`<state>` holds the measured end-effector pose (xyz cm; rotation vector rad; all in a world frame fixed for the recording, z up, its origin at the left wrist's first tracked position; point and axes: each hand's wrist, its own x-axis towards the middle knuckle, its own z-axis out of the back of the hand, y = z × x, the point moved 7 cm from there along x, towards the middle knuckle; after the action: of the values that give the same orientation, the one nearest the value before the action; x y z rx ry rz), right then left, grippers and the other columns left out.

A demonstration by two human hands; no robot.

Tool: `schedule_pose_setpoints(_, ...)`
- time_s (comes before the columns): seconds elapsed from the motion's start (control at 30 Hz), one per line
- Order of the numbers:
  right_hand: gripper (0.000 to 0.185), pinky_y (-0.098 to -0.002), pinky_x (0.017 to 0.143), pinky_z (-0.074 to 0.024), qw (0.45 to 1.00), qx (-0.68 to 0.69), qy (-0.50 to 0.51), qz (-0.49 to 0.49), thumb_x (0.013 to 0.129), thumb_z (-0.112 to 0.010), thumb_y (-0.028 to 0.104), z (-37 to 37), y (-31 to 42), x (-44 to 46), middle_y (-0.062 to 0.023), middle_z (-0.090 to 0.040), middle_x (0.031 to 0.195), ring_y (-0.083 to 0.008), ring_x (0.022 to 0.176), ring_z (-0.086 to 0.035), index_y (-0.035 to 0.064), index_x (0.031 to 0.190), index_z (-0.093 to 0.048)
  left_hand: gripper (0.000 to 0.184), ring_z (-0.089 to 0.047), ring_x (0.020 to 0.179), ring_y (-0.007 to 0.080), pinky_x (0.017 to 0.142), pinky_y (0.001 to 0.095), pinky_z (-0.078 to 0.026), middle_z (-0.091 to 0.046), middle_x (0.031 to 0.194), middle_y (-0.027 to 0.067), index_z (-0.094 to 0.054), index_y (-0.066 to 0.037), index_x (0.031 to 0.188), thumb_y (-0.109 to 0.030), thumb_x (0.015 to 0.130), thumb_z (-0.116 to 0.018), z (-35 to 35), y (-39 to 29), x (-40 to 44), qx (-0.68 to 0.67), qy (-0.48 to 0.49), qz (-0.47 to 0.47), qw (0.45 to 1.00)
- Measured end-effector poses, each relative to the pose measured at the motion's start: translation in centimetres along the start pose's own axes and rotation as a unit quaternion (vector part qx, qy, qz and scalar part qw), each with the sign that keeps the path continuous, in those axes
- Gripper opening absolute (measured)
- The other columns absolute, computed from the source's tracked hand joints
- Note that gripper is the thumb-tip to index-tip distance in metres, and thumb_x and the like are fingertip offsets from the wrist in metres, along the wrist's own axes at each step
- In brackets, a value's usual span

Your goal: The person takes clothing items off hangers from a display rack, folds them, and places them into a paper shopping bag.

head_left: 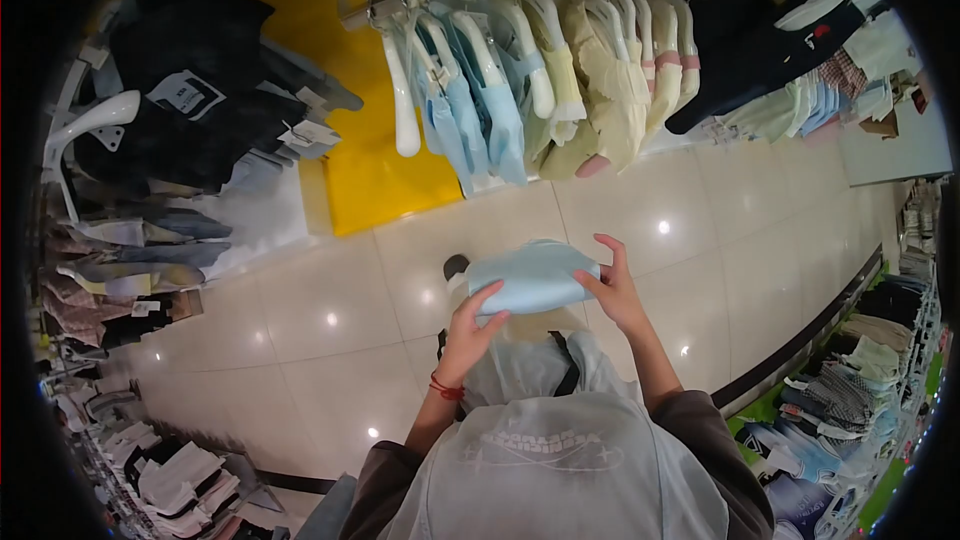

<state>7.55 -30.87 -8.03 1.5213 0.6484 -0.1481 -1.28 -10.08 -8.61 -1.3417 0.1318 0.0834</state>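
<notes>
A light blue piece of cloth [535, 278], folded into a smooth bundle, is held in front of my body above the floor. My left hand [472, 326], with a red bracelet at the wrist, grips its left end, thumb on top and other fingers mostly hidden. At the right end, my right hand [618, 292] holds the cloth with its thumb on top; one finger is raised and bent beyond the edge. Whether the cloth is a shirt or another garment I cannot tell.
Light blue garments [462, 125] and pale yellow garments [612, 100] hang on a rail ahead. A bare white hanger [399, 90] hangs beside them. Dark clothes [185, 90] hang at left. Clothes racks [840, 400] stand at right. Tiled floor [330, 365] lies between.
</notes>
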Motion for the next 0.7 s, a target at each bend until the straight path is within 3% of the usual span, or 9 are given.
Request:
schedule_pose_setpoints(0.03,0.047,-0.0293,0.077,-0.0441,1.000,0.012,0.008,0.012,0.080,-0.066,0.012,0.1,0.0,-0.4,-0.0106,-0.060,0.100,-0.0152,0.094,-0.053,0.0063,0.121,-0.044,0.055,-0.049,0.111,0.0286,0.092,0.0336,-0.040,-0.048,0.121,0.0168,-0.040,-0.004,0.127,-0.002,0.077,-0.064,0.0,-0.5,0.0,0.015,-0.016,0.010,1.000)
schedule_pose_setpoints(0.2,0.043,-0.0363,0.082,-0.0387,0.922,-0.363,0.033,0.134,0.070,-0.071,0.014,-1.1,0.6,-2.7,-0.0081,-0.060,0.093,-0.0255,0.086,-0.049,0.0106,0.110,-0.055,0.042,-0.050,0.108,0.0329,0.094,0.0366,-0.038,-0.053,0.115,0.0155,-0.056,-0.005,0.111,-0.001,0.071,-0.067,-0.4,-0.8,-0.4,0.101,-0.102,0.048,0.988)
schedule_pose_setpoints(0.33,0.031,-0.0390,0.084,-0.0346,0.834,-0.538,0.031,0.116,0.068,-0.070,0.013,-1.4,1.0,-3.2,-0.0075,-0.057,0.092,-0.0264,0.085,-0.046,0.0098,0.098,-0.061,0.030,-0.050,0.101,0.0331,0.094,0.0383,-0.036,-0.053,0.110,0.0130,-0.061,-0.005,0.097,-0.004,0.068,-0.069,-0.2,-1.6,0.1,0.309,-0.022,0.003,0.951)
schedule_pose_setpoints(0.4,0.022,-0.0372,0.081,-0.0365,0.829,-0.513,-0.011,0.225,0.072,-0.068,0.014,-1.2,3.6,-3.7,-0.0079,-0.056,0.088,-0.0268,0.083,-0.047,0.0092,0.092,-0.062,0.025,-0.050,0.093,0.0309,0.094,0.0384,-0.034,-0.054,0.099,0.0111,-0.061,-0.005,0.092,-0.007,0.068,-0.070,0.9,-4.1,0.5,0.350,-0.006,0.004,0.937)
schedule_pose_setpoints(0.43,0.018,-0.0363,0.079,-0.0374,0.821,-0.497,-0.031,0.279,0.074,-0.067,0.015,-1.0,4.9,-4.0,-0.0081,-0.056,0.086,-0.0270,0.082,-0.048,0.0089,0.090,-0.063,0.025,-0.050,0.094,0.0295,0.093,0.0383,-0.035,-0.055,0.100,0.0100,-0.062,-0.005,0.092,-0.010,0.069,-0.070,1.2,-5.1,0.9,0.288,0.019,-0.052,0.956)
schedule_pose_setpoints(0.5,0.015,-0.0332,0.075,-0.0394,0.927,-0.299,0.096,0.204,0.080,-0.063,0.018,-1.1,5.0,-3.4,-0.0079,-0.056,0.085,-0.0238,0.081,-0.050,0.0077,0.091,-0.062,0.027,-0.050,0.097,0.0267,0.092,0.0380,-0.036,-0.056,0.103,0.0077,-0.063,-0.004,0.093,-0.018,0.072,-0.071,2.5,-6.6,1.0,0.158,0.067,-0.164,0.971)
schedule_pose_setpoints(0.57,0.017,-0.0302,0.073,-0.0412,0.962,-0.169,0.178,0.121,0.086,-0.058,0.021,-1.6,5.4,-3.3,-0.0071,-0.056,0.085,-0.0196,0.080,-0.052,0.0065,0.094,-0.060,0.039,-0.046,0.111,0.0285,0.095,0.0408,-0.037,-0.051,0.119,0.0107,-0.060,-0.004,0.104,-0.030,0.075,-0.069,3.4,-3.8,0.4,-0.135,0.177,0.008,0.975)
schedule_pose_setpoints(0.6,0.019,-0.0286,0.072,-0.0420,0.966,-0.147,0.197,0.080,0.088,-0.056,0.023,-2.0,5.6,-3.5,-0.0065,-0.056,0.086,-0.0171,0.080,-0.053,0.0060,0.096,-0.059,0.046,-0.044,0.118,0.0294,0.096,0.0422,-0.037,-0.048,0.128,0.0121,-0.059,-0.004,0.109,-0.036,0.077,-0.068,2.9,-2.6,-0.4,-0.278,0.224,0.095,0.929)
schedule_pose_setpoints(0.7,0.025,-0.0266,0.073,-0.0439,0.989,0.020,0.141,-0.032,0.092,-0.052,0.027,-3.4,5.3,-2.6,-0.0034,-0.056,0.087,-0.0112,0.082,-0.052,0.0046,0.100,-0.056,0.065,-0.042,0.121,0.0280,0.097,0.0433,-0.040,-0.040,0.135,0.0144,-0.046,-0.001,0.126,-0.048,0.082,-0.056,1.9,3.8,-2.9,-0.563,0.173,0.051,0.806)
